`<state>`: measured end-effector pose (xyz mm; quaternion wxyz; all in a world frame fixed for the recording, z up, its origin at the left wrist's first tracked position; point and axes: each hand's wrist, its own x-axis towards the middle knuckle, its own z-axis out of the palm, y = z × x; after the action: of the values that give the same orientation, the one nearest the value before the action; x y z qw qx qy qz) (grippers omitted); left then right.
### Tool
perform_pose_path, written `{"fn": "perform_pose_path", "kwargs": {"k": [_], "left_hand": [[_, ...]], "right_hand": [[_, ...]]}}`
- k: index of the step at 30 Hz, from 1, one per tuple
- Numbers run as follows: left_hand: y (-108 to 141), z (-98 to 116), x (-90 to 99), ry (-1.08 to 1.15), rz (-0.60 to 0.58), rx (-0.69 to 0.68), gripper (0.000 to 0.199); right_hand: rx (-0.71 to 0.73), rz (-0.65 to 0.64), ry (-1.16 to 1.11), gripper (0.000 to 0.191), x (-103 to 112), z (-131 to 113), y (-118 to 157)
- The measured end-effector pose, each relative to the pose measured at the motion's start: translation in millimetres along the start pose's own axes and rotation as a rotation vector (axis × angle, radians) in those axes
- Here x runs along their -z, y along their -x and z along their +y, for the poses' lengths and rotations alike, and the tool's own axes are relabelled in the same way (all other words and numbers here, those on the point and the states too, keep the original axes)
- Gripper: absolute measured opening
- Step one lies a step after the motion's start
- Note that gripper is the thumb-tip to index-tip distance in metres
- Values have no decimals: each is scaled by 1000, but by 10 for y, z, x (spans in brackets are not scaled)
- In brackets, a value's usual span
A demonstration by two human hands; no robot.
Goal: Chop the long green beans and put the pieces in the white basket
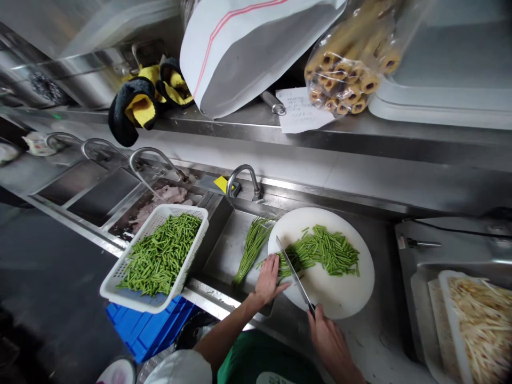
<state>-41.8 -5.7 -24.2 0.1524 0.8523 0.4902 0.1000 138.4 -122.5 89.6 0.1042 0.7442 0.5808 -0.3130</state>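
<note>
My right hand [330, 341] grips the black handle of a kitchen knife [297, 281]. Its blade lies across green stalks at the left part of a round white cutting board [348, 304]. Just left of the blade, my left hand [268, 282] presses down on uncut long green stalks [283, 271], thumb held apart from the fingers; they look like garlic scapes or long beans. Cut green pieces [334, 250] are heaped right of the knife. A bunch of whole green stalks [250, 253] lies in the sink beside the board.
A white perforated basket [106, 288] of cut green pieces rests over the sink edge, above a blue crate [148, 333]. Faucets [244, 169] line the back. Shredded pale food fills a tray [456, 314] at right. The overhead shelf [240, 125] holds bags and gloves.
</note>
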Motion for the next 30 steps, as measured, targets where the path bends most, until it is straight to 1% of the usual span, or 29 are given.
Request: {"fn": "perform_pose_path", "kwargs": {"k": [4,8,13,18,21,25,27,30], "left_hand": [[-34,0,-166,-131,21,13,75],[-74,-36,-240,-173,30,17,68],[-122,-124,-267,-134,8,-15,69],[-149,-182,-308,-64,14,-26,62],[-157,-207,-317,-21,48,-15,58],[-194,-215,-308,69,114,-4,48],[-241,-157,-324,121,131,20,46],[-363,52,-381,206,145,49,45]], "right_hand": [[-22,-7,7,35,17,-37,-32],[-34,0,-2,36,28,-41,-74],[-46,-22,17,40,-2,-71,-170],[-44,-8,-23,39,-88,-74,-286],[-35,0,-75,39,-77,49,-354],[-7,23,-173,37,-39,395,-430],[-14,71,-194,36,-57,575,-430],[-29,137,-212,34,-106,754,-372]]}}
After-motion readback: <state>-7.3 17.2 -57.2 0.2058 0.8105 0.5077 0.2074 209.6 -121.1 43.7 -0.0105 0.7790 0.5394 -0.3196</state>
